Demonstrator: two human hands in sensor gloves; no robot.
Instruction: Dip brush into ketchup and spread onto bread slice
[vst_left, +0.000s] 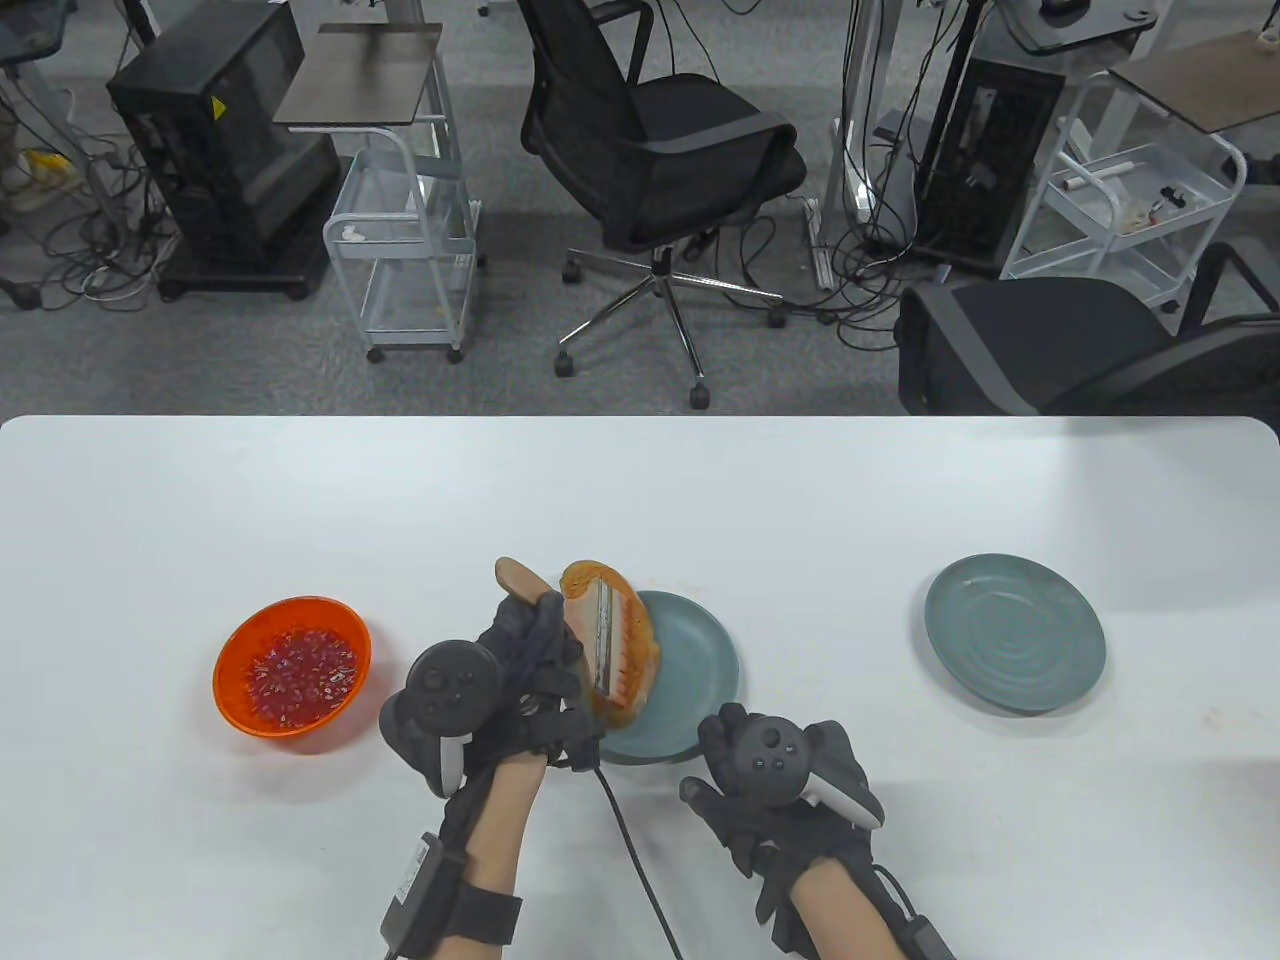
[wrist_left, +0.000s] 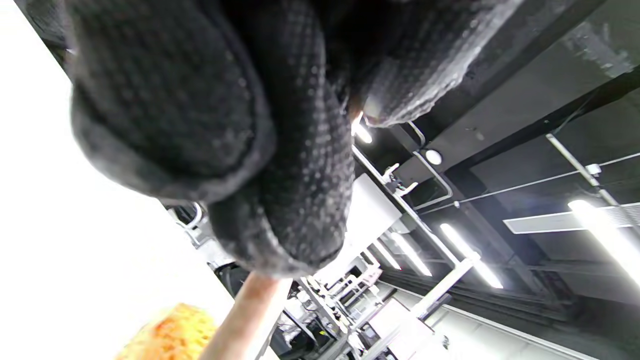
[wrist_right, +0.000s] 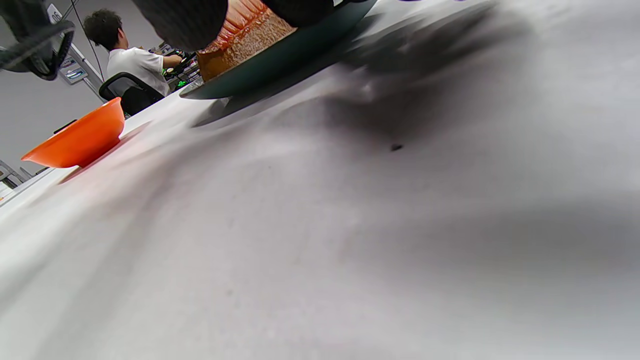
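Table view shows the left hand at lower centre gripping the brush, wooden handle pointing to the upper left, bristle head lying along the bread slice. The bread slice sits tilted on the left edge of the near plate, its long axis running up and down the frame. Just right and below, the right hand rests on the table, fingers loosely curled, holding nothing. The ketchup bowl stands at left, nearer the brush hand.

Open table lies between orange bowl and right plate.
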